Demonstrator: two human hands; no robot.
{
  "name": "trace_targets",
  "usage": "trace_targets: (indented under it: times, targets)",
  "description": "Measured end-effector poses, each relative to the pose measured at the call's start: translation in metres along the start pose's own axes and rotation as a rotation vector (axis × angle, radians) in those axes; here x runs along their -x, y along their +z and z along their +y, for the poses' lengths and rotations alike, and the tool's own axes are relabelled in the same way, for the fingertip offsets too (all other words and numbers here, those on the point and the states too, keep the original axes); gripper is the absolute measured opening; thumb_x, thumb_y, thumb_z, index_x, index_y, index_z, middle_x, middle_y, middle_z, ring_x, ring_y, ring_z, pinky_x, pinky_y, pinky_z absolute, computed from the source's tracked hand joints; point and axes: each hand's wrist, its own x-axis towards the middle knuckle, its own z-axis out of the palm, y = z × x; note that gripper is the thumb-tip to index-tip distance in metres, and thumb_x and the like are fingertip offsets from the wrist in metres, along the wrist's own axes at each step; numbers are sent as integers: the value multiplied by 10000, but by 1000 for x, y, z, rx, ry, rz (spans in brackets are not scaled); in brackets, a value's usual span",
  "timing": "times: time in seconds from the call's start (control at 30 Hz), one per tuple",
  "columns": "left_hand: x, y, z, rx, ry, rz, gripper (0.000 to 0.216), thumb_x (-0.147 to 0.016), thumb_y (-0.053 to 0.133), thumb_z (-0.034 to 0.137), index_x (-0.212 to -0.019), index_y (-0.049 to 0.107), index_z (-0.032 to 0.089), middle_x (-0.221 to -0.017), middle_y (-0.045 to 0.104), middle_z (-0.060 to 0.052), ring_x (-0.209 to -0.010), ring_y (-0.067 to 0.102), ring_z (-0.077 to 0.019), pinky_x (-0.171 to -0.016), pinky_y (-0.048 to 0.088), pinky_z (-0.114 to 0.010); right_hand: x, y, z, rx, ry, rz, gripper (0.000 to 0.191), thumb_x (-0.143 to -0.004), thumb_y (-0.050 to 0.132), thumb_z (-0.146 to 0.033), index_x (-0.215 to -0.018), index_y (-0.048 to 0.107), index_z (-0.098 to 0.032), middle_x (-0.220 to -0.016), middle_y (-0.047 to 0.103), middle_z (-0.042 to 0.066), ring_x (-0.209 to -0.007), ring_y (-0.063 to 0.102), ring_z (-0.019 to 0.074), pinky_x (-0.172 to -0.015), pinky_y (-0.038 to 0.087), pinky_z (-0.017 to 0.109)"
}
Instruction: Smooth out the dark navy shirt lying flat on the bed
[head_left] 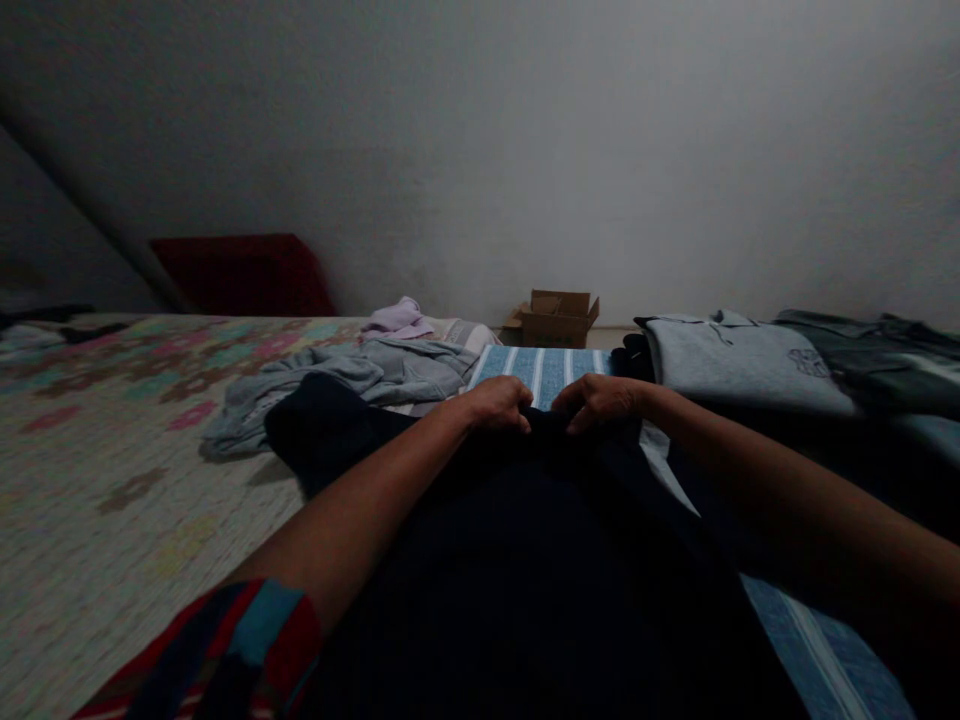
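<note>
A dark navy garment (480, 560) lies spread in front of me on the bed. Both hands meet at its far edge. My left hand (499, 402) is closed, fingers curled and pinching the dark fabric. My right hand (600, 398) is closed too, gripping the same edge right beside the left. Under the garment lies a blue and white striped cloth (536, 368), showing beyond my hands and at the lower right. My left sleeve is red and blue striped.
A crumpled grey garment (360, 385) and a lilac cloth (397, 318) lie at centre left on the floral bedspread (112, 440). Folded grey shirt (739, 365) and darker clothes (885, 355) sit at right. A cardboard box (556, 318) stands by the wall, a dark red cushion (244, 275) at left.
</note>
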Motion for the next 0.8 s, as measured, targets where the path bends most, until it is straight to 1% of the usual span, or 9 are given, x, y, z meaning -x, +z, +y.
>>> trace_targets:
  times: [0.1,0.2,0.27,0.33,0.4,0.47,0.53,0.7,0.8]
  targets:
    - [4,-3,1,57,22,-9,109,-649,638,237,-738,609,180,-612,554,37,-613,511,-135,-524,309,-230,1,-5,4,-43,32,-54,503,-628,686,-249,-1119,617,-162,-922,659,36,-747,587,153,-635,449,247]
    - [8,-5,4,91,23,-53,129,-624,642,216,-742,608,178,-604,545,42,-584,488,-130,-509,303,-232,0,-7,7,-8,33,1,422,-607,690,-223,-1024,660,-164,-882,660,24,-760,582,155,-667,445,252]
    - [9,-7,6,95,17,-103,177,-611,666,260,-757,622,169,-611,553,35,-570,478,-131,-508,307,-238,-2,-7,7,10,31,36,349,-591,695,-208,-937,676,-164,-831,652,14,-747,572,150,-676,437,252]
    - [7,-8,10,107,22,-134,275,-620,678,361,-801,641,157,-663,589,10,-587,489,-137,-518,319,-241,-3,-6,6,20,33,58,313,-576,699,-196,-887,674,-168,-775,636,0,-706,555,140,-654,428,250]
    - [3,-7,15,122,42,-129,377,-677,624,479,-848,656,144,-741,625,-27,-630,516,-149,-539,337,-242,-4,-4,5,32,32,75,293,-557,703,-178,-847,664,-166,-724,610,-14,-661,529,125,-622,412,243]
    - [-3,-6,22,119,54,-111,421,-759,526,514,-857,668,131,-779,639,-56,-660,536,-157,-554,348,-242,-4,-3,3,41,27,89,273,-551,700,-166,-819,650,-160,-691,584,-26,-632,503,112,-598,394,234]
    - [-8,-4,28,99,41,-103,384,-802,490,452,-826,677,118,-756,640,-67,-646,539,-156,-549,346,-241,-3,-3,2,45,25,102,261,-560,688,-164,-817,638,-156,-669,563,-34,-612,483,102,-579,378,230]
    - [-11,1,35,115,-3,-78,217,-772,537,279,-789,683,119,-672,629,-37,-611,539,-147,-522,331,-233,4,-4,0,37,27,104,266,-572,690,-178,-830,630,-151,-689,563,-29,-625,480,99,-576,375,224]
    - [-7,3,32,140,-9,-53,160,-748,562,234,-788,683,138,-636,613,-8,-611,543,-141,-519,329,-223,7,-5,-2,21,35,62,231,-618,692,-266,-805,641,-141,-702,573,-9,-635,494,107,-572,392,228]
